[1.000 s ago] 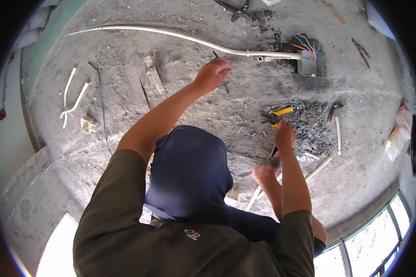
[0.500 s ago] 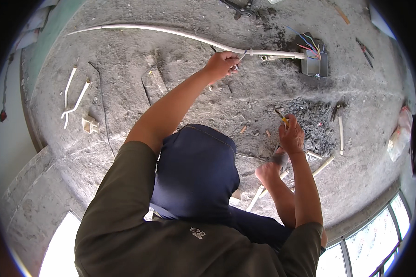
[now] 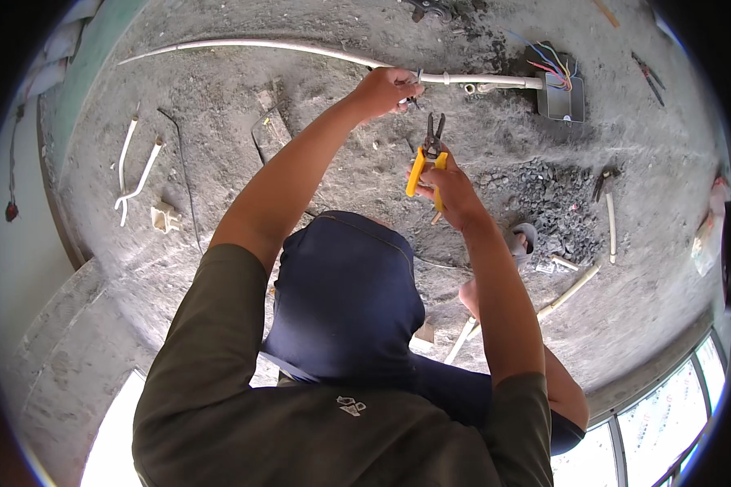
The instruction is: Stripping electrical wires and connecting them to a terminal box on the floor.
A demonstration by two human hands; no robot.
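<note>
Your right hand (image 3: 453,191) grips the yellow-handled pliers (image 3: 432,151), jaws parted toward your left hand (image 3: 386,93), which pinches a small piece (image 3: 410,102), hard to identify. Guide them slowly, clear of that hand.

Rough, dusty grey concrete floor (image 3: 227,101), strewn with grit. To the left, a plain pale wall (image 3: 12,276). Lower right, bright daylight fills a dark-framed window (image 3: 654,422); lower left, a white glare (image 3: 112,434).

no readable text, pale emblem (image 3: 351,406) on dark shirt (image 3: 284,438), illegible marks (image 3: 660,412) on window (image 3: 638,442)
</note>
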